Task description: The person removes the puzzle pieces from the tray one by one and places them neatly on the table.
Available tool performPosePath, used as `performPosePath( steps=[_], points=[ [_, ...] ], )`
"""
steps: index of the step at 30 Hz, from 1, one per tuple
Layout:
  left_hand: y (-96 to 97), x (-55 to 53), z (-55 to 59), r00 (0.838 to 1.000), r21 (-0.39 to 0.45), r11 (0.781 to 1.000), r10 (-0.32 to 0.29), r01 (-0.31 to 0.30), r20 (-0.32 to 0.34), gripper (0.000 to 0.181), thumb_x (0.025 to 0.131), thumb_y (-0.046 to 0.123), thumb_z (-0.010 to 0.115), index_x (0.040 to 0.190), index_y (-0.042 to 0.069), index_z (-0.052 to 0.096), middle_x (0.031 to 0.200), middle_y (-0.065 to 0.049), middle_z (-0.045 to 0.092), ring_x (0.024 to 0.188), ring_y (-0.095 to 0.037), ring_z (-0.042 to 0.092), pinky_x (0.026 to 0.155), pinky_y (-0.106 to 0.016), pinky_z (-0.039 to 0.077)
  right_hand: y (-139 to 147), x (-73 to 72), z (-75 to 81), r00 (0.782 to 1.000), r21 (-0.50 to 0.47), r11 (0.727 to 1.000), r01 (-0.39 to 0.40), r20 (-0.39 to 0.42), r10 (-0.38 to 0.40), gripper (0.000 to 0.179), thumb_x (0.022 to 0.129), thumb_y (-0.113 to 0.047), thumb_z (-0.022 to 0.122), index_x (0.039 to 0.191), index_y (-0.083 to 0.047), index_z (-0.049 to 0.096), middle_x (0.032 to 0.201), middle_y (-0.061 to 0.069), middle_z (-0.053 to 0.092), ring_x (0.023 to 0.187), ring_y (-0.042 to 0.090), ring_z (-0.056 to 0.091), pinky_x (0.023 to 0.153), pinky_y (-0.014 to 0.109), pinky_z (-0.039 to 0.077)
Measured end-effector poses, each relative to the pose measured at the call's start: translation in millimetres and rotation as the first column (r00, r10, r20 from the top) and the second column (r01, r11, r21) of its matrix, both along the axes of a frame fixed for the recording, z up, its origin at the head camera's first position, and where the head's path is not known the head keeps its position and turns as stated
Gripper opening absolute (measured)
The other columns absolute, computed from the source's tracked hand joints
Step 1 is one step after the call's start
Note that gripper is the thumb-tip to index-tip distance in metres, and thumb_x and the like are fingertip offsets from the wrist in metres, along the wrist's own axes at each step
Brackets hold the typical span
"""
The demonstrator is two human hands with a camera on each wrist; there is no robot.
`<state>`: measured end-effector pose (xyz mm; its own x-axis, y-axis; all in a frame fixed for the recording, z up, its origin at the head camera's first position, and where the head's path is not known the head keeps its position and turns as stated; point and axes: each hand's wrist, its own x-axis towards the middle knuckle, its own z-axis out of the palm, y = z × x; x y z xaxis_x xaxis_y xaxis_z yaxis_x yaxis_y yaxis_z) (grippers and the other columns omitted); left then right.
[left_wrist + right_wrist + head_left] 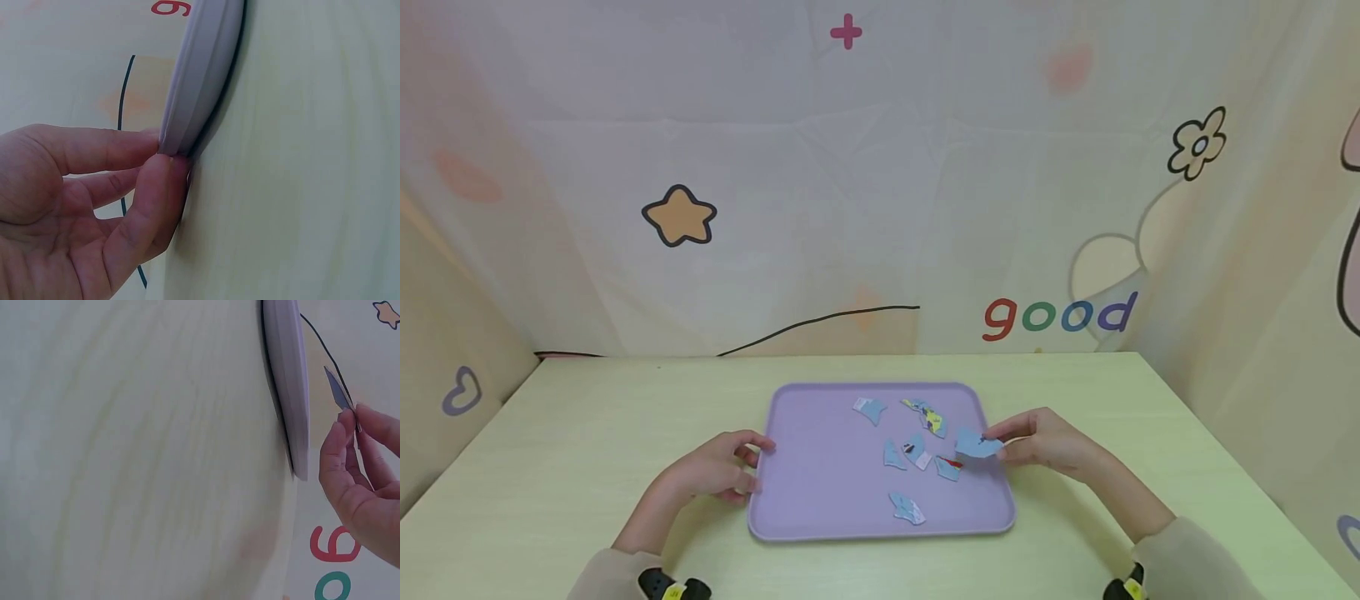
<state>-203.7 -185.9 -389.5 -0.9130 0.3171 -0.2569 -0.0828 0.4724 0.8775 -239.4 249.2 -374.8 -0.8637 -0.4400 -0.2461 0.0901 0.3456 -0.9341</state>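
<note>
A lilac tray lies on the table, with several light-blue puzzle pieces on its right half. At its left edge, my left hand grips the rim; the left wrist view shows the fingers pinching the tray's side. Over the right edge, my right hand holds a larger light-blue puzzle piece between thumb and fingers, raised above the tray. That piece appears nearly edge-on in the right wrist view, beyond the tray's side, in the right hand.
On the tray, a piece with yellow lies near the back, and another near the front. One with red is close to the held piece. A printed cloth hangs behind the pale wooden table.
</note>
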Motion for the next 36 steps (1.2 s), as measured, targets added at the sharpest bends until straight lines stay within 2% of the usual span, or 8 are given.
performPosePath(
  steps=[6, 14, 21, 31, 36],
  points=[
    [0.8, 0.4, 2.0, 1.000, 0.004, 1.000, -0.007, 0.007, -0.005, 0.048, 0.072, -0.009, 0.064, 0.117, -0.004, 0.049, 0.089, -0.011, 0.042, 0.061, -0.017, 0.047, 0.053, -0.026, 0.048, 14.6, -8.2, -0.4, 0.997, -0.006, 0.997, 0.076, 0.011, -0.076, 0.036, 0.080, -0.003, 0.065, 0.112, 0.011, 0.057, 0.098, 0.005, 0.062, 0.086, 0.017, 0.059, 0.077, 0.028, 0.052],
    [0.3, 0.2, 0.8, 1.000, 0.006, 1.000, -0.012, 0.013, -0.006, 0.048, 0.072, -0.009, 0.064, 0.117, -0.004, 0.049, 0.088, -0.011, 0.042, 0.061, -0.017, 0.047, 0.053, -0.026, 0.048, 34.1, -24.3, -3.6, 0.984, -0.072, 0.982, 0.174, 0.058, -0.170, 0.032, 0.082, 0.001, 0.062, 0.113, 0.009, 0.058, 0.097, 0.003, 0.062, 0.084, 0.017, 0.060, 0.077, 0.029, 0.052],
    [-2.2, -2.3, -2.1, 1.000, 0.002, 1.000, -0.012, 0.012, -0.007, 0.049, 0.072, -0.009, 0.064, 0.118, -0.003, 0.048, 0.090, -0.011, 0.043, 0.061, -0.017, 0.048, 0.053, -0.026, 0.048, 45.5, -38.7, -4.2, 0.979, -0.107, 0.975, 0.193, 0.081, -0.185, 0.028, 0.084, 0.004, 0.057, 0.112, 0.007, 0.059, 0.092, 0.000, 0.063, 0.079, 0.013, 0.060, 0.075, 0.027, 0.053],
    [-3.4, -1.4, -1.5, 1.000, 0.023, 0.999, -0.031, 0.031, -0.005, 0.050, 0.073, -0.009, 0.064, 0.119, -0.004, 0.046, 0.089, -0.011, 0.042, 0.062, -0.017, 0.048, 0.053, -0.026, 0.048, 42.8, -52.8, -6.9, 0.972, 0.022, 0.972, 0.233, 0.012, -0.233, 0.039, 0.083, 0.002, 0.058, 0.119, 0.015, 0.049, 0.093, 0.001, 0.061, 0.074, 0.010, 0.059, 0.072, 0.025, 0.053],
    [-3.7, -2.5, 0.0, 0.998, 0.019, 0.998, -0.055, 0.055, -0.008, 0.049, 0.073, -0.007, 0.063, 0.118, -0.005, 0.046, 0.088, -0.010, 0.041, 0.061, -0.015, 0.048, 0.054, -0.024, 0.048, 39.3, -54.6, -10.2, 0.963, 0.180, 0.947, 0.267, -0.092, -0.254, 0.037, 0.082, 0.001, 0.061, 0.115, 0.014, 0.053, 0.102, 0.012, 0.061, 0.072, 0.010, 0.057, 0.068, 0.025, 0.053]
  ],
)
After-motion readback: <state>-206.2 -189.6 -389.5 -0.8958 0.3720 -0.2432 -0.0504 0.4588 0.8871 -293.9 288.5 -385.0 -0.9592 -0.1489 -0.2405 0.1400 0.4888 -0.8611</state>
